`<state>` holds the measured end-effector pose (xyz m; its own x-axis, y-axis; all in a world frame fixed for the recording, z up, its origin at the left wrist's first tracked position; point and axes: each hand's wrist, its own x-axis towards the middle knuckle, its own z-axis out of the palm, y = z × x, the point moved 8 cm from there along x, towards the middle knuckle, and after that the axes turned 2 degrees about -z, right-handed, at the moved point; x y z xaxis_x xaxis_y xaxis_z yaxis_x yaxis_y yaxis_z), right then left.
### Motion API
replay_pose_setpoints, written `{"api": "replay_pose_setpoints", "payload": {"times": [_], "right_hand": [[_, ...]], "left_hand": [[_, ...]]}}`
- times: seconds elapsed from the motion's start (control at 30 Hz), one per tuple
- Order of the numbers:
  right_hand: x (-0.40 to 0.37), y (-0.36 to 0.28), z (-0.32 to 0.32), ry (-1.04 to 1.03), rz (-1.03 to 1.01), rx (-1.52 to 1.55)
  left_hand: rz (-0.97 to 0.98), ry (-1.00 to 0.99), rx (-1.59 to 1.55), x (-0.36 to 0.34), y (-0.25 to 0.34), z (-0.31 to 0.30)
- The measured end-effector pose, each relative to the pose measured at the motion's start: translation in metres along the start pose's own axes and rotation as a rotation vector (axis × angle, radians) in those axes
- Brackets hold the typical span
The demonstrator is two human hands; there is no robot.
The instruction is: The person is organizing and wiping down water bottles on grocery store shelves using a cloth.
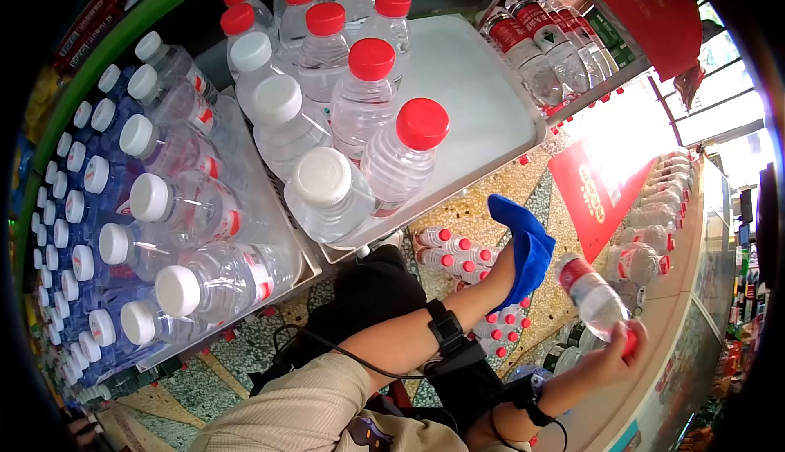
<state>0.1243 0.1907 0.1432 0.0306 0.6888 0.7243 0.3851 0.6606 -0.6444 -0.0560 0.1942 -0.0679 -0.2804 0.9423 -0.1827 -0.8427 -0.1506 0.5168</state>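
Note:
A blue cloth (531, 260) covers my left hand, whose fingers are hidden inside or behind it. To the right, my right hand (623, 354) is closed round the red-capped end of a clear bottle (597, 301) with a red and white label. The bottle is tilted, with its base toward the upper left. A gap separates the cloth from the bottle.
Upper left, a pale tray (482, 84) holds upright red- and white-capped bottles. Beside it lean white-capped bottles (221, 211). Bottles line a counter (666, 321) at right; more red-capped bottles (458, 247) stand low down. A red sheet (597, 190) hangs beyond.

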Motion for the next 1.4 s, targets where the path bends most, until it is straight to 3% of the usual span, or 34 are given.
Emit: {"api": "replay_pose_setpoints", "payload": {"times": [0.03,0.1,0.17,0.23,0.27,0.37,0.43,0.53,0.67,0.73,0.77,0.87,0.97,1.03,1.1,1.17,1.2,1.3,1.33,1.4], "right_hand": [[0.008,-0.008,-0.011,0.084,0.009,0.040],[0.018,-0.017,-0.029,0.250,0.029,0.125],[0.020,-0.013,-0.022,0.210,0.087,0.305],[0.017,-0.004,-0.008,0.123,0.149,0.438],[0.013,-0.007,-0.002,0.081,0.147,0.419],[0.003,-0.012,0.016,-0.044,0.133,0.400],[0.002,-0.016,0.023,-0.106,0.153,0.463],[0.005,-0.022,0.028,-0.078,0.093,0.330],[-0.008,-0.045,0.067,-0.168,-0.174,0.326],[-0.025,-0.079,0.093,-0.346,-0.375,0.219],[-0.035,-0.098,0.106,-0.417,-0.383,0.156],[-0.071,-0.120,0.136,-0.737,-0.461,0.123],[-0.077,-0.142,0.133,-0.710,-0.630,0.209],[-0.062,-0.133,0.116,-0.577,-0.508,0.298],[-0.045,-0.109,0.101,-0.462,-0.306,0.470],[-0.016,-0.077,0.097,-0.417,-0.088,0.670],[-0.001,-0.068,0.097,-0.401,0.044,0.749],[0.035,-0.084,0.118,-0.470,0.176,1.283],[0.040,-0.097,0.132,-0.531,0.167,1.312],[0.056,-0.117,0.172,-0.641,0.143,1.205]], "left_hand": [[-0.017,-0.038,-0.189,0.007,-0.017,-0.003],[-0.009,-0.174,-0.217,0.019,-0.034,0.005],[0.547,0.051,0.577,-0.005,0.023,0.007],[0.278,-0.042,-0.420,-0.010,0.032,0.022],[0.187,0.005,-0.872,-0.014,0.035,0.029],[0.546,0.061,0.074,-0.026,0.083,0.015],[0.538,0.063,0.240,-0.025,0.087,0.013],[0.208,-0.011,-0.239,-0.013,0.062,0.014],[-0.133,0.084,-0.302,-0.019,0.029,0.014],[-0.347,-0.071,-0.435,-0.007,-0.014,0.018],[-0.108,-0.119,-0.121,0.003,-0.016,0.009],[0.358,-0.104,0.521,0.038,-0.056,-0.005],[0.339,-0.219,0.330,0.046,-0.068,-0.007],[0.333,-0.283,0.197,0.047,-0.069,-0.009],[0.323,0.064,0.069,-0.007,0.013,-0.006],[0.246,0.168,-0.060,-0.010,0.024,-0.009],[0.181,0.148,-0.197,-0.006,0.021,-0.008],[0.104,0.046,-0.043,-0.026,0.034,0.019],[0.129,0.082,0.131,-0.031,0.037,0.024],[0.100,-0.037,0.124,-0.030,0.020,0.018]]}}
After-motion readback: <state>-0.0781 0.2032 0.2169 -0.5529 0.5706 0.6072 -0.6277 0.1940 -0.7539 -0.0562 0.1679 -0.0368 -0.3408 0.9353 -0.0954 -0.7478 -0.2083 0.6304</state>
